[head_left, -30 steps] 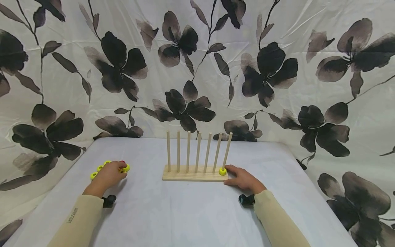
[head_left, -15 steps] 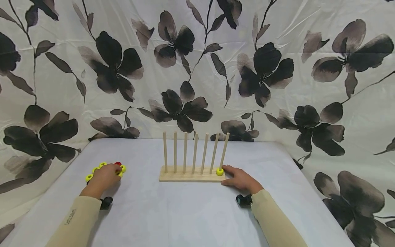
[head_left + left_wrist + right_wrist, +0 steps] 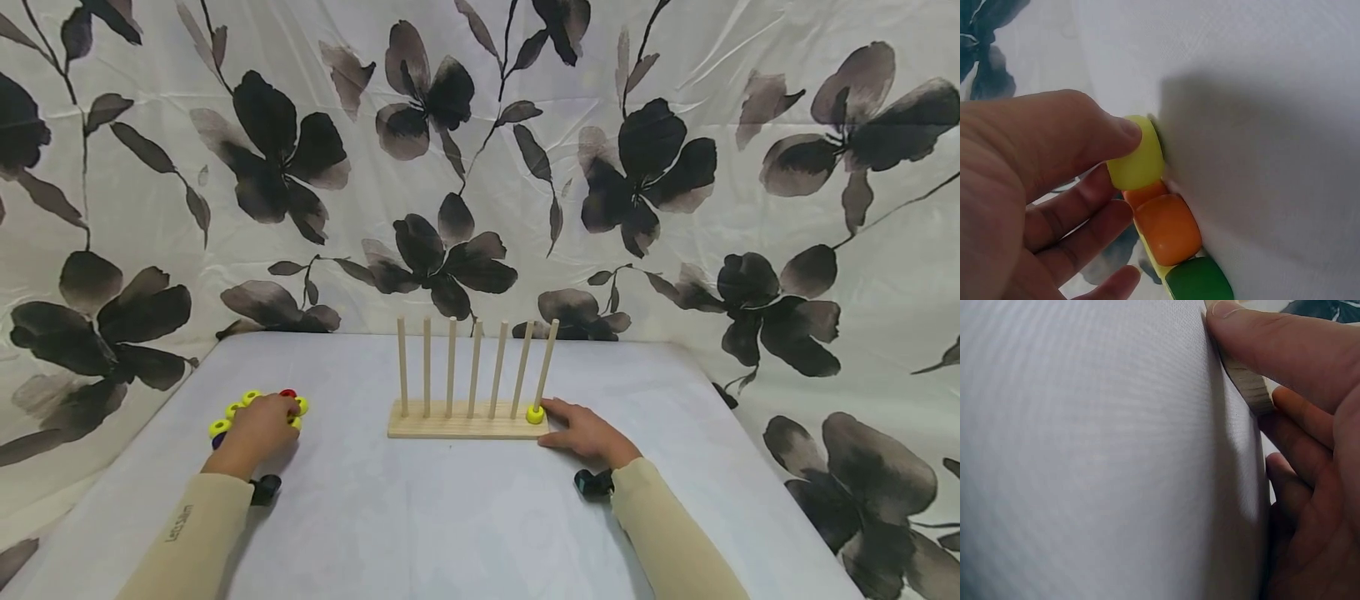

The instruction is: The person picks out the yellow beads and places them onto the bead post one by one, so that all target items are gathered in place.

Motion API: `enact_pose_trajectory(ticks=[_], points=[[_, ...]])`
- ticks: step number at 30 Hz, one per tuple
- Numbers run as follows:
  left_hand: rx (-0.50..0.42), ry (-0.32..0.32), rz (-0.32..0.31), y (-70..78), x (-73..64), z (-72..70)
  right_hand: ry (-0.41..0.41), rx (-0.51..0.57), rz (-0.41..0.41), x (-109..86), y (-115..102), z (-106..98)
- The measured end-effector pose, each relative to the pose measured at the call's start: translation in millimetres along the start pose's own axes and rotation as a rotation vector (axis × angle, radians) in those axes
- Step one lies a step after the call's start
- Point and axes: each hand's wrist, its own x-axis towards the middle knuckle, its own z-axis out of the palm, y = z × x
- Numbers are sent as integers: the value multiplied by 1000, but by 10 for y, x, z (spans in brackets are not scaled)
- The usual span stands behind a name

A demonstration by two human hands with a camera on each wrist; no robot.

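Note:
My left hand (image 3: 257, 431) is over a group of beads at the left of the table. In the left wrist view its thumb presses a yellow bead (image 3: 1137, 156), with fingers partly hidden behind. Close by that bead lie an orange bead (image 3: 1169, 231) and a green bead (image 3: 1200, 280). My right hand (image 3: 588, 433) grips the right end of a wooden peg stand (image 3: 465, 427), thumb in front and fingers behind. On the stand's rightmost peg a yellow ring bead (image 3: 535, 414) sits at the bottom.
Several yellow beads (image 3: 219, 428), a red bead (image 3: 288, 393) and a dark blue bead (image 3: 218, 441) surround the left hand. The stand's other upright pegs (image 3: 451, 367) carry no beads. Behind the white table (image 3: 450, 525) hangs a floral cloth (image 3: 480, 167).
The head view has shifted slightly. My left hand stays among the beads, and the dark blue bead by its wrist has come into view. The right hand keeps its hold on the stand.

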Motion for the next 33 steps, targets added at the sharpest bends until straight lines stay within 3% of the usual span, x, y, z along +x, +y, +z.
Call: enact_pose_trajectory(ticks=[11, 21, 33], points=[[-93, -11, 38, 75, -13, -67, -3, 3, 16, 32, 8, -24], [-138, -16, 35, 245, -54, -122, -6, 14, 10, 42, 6, -17], [-179, 12, 108, 352, -80, -163, -10, 15, 35, 12, -8, -6]])
